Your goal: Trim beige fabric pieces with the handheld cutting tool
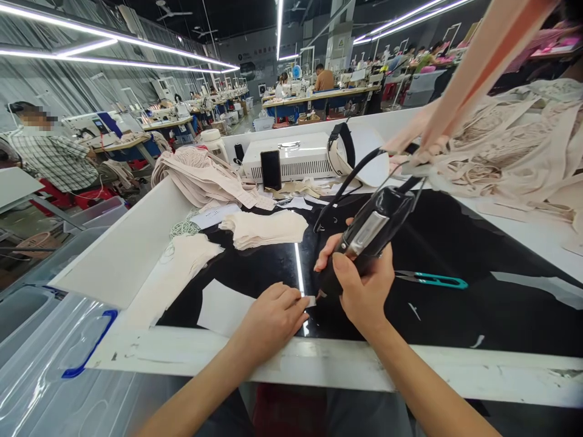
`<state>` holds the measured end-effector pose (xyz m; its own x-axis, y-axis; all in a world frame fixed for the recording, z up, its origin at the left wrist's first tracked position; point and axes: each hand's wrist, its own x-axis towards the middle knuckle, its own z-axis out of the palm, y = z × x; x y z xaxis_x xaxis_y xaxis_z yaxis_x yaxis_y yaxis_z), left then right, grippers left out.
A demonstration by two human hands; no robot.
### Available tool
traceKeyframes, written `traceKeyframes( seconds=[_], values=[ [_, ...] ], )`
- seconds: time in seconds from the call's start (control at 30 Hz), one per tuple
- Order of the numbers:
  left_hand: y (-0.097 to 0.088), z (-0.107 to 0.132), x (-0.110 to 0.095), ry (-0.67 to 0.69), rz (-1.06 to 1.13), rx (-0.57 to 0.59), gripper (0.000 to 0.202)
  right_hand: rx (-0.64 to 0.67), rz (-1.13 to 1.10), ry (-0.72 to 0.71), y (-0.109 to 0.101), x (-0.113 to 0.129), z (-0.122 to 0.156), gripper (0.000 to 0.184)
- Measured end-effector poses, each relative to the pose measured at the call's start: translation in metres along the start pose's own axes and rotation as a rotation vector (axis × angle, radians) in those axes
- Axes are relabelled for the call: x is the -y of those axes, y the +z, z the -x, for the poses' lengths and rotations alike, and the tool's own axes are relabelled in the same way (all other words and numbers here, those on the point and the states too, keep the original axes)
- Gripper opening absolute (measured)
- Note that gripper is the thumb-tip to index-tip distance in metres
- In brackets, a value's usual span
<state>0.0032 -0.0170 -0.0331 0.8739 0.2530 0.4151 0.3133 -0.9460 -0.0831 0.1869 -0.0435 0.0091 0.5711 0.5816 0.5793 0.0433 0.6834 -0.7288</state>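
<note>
At a workbench in a busy sewing hall, a person's right hand [364, 285] is wrapped firmly around a black handheld tool [387, 209], while the fingertips of the left hand [276, 315] rest at a small white strip [311, 301] on a glossy black sheet [437, 249]. The chief hazard looks to be closeness: should the right hand slip, the tool's lower end could catch the left fingertips. The strip, barely showing past the fingers, might also skid on the slick surface if their hold eased, and a tug on the black cable [339, 197] looping over the bench could swing the tool off line. The tool slants across the right palm, its upper body rising past the fingers and its lower end pointing toward the strip; whether the two touch cannot be told. The strip lies just beyond the left fingertips, between the two hands, but whether it is pinched or merely pressed down is unclear. Teal snips [441, 280] lie to the right of the right hand, and a stack of cream cloth [268, 229] sits farther back, beyond the left hand.
</note>
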Motion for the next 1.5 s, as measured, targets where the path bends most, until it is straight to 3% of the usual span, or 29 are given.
traceKeyframes(
  seconds=[0.17,0.63,0.93,1.5],
  values=[
    [0.0,0.001,0.001,-0.008,0.028,0.008,0.019,0.015,0.028,0.0,-0.001,0.0,0.0,0.021],
    [0.005,0.003,0.001,-0.025,0.061,0.008,0.017,-0.026,-0.016,0.009,0.0,-0.009,-0.006,0.03],
    [-0.002,0.017,0.002,-0.046,0.113,-0.048,0.022,-0.007,-0.007,-0.016,-0.002,-0.006,-0.006,0.031],
    [0.004,0.026,-0.006,-0.142,0.163,-0.098,0.021,-0.013,0.012,-0.005,-0.012,-0.006,-0.01,0.047]
  ],
)
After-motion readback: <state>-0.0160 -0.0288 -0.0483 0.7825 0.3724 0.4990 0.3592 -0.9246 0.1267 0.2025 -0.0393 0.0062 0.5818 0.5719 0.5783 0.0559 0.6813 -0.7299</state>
